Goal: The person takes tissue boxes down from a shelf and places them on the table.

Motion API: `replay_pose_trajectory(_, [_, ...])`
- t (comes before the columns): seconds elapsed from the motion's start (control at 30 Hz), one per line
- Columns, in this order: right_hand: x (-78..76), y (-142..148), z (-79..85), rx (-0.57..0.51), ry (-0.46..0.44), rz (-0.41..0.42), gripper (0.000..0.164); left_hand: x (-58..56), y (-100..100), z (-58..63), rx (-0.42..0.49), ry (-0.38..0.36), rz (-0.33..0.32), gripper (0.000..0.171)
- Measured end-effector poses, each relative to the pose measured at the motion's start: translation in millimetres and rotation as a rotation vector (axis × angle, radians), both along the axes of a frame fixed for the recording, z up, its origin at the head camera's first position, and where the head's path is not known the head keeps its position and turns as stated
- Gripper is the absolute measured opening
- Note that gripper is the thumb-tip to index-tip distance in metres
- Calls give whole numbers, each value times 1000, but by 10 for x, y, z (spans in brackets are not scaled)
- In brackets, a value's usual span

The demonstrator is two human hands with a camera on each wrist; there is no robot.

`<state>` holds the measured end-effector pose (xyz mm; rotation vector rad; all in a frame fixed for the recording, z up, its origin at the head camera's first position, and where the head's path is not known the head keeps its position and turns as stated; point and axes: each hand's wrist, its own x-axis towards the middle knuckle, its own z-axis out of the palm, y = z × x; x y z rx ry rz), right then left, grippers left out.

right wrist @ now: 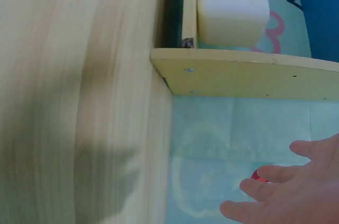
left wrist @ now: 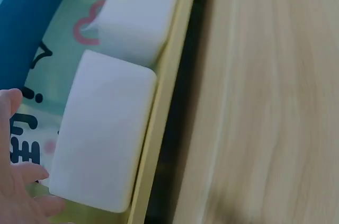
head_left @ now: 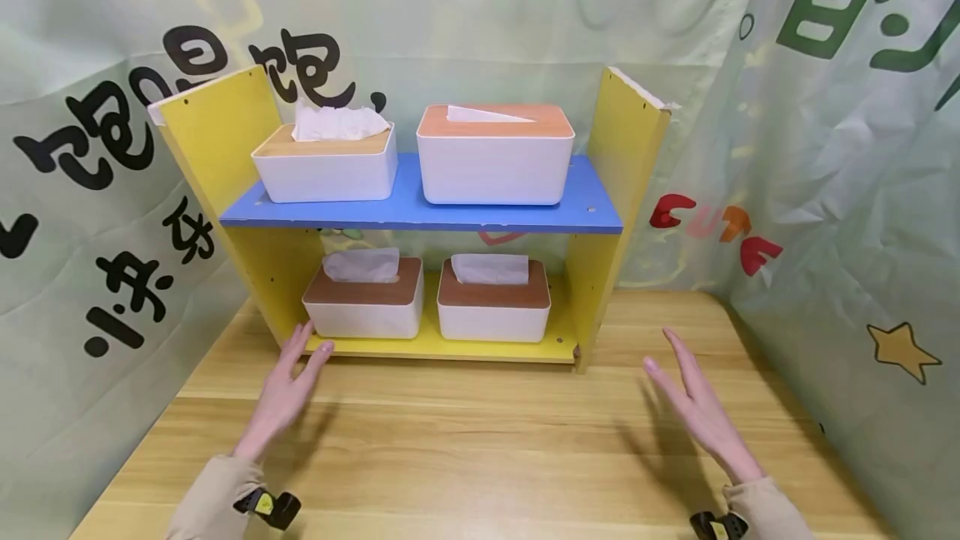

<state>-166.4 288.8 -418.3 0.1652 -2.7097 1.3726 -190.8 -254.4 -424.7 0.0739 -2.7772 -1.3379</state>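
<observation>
My left hand (head_left: pixel 281 398) is at the lower left front of a yellow shelf, fingers spread and nearly straight. Its fingertips come close to a white tissue box (head_left: pixel 363 319) with a brown lid on the bottom board; whether they touch it I cannot tell. A similar tissue box (head_left: pixel 493 323) stands to its right. Right of the shelf, my right hand (head_left: pixel 705 419) hovers over the table with loosely extended fingers and holds nothing. In the right wrist view, the shelf's side panel (right wrist: pixel 238 73) lies apart from those fingers.
On the blue middle board (head_left: pixel 408 215) stand two more tissue boxes, a smaller one (head_left: pixel 326 177) at left and a taller one (head_left: pixel 495 169) at right. The shelf stands on a wooden table (head_left: pixel 480 448), with a printed curtain (head_left: pixel 825 190) behind and at the sides.
</observation>
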Motion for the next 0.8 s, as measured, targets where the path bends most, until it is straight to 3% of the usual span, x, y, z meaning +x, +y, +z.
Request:
replay_pose_trajectory(0.23, [12, 1, 54, -120, -39, 7, 71, 49, 5, 129, 230, 22, 94, 72])
replay_pose_trajectory(0.47, [16, -22, 118, -203, -37, 14, 68, 81, 49, 244, 392, 62, 231, 73])
replay_pose_trajectory(0.63, [31, -31, 149, -244, 7, 30, 62, 70, 75, 319, 480, 99, 344, 70])
replay_pose_trajectory(0.8, [57, -71, 177, -322, 87, 73, 56, 42, 72, 411, 532, 147, 395, 67])
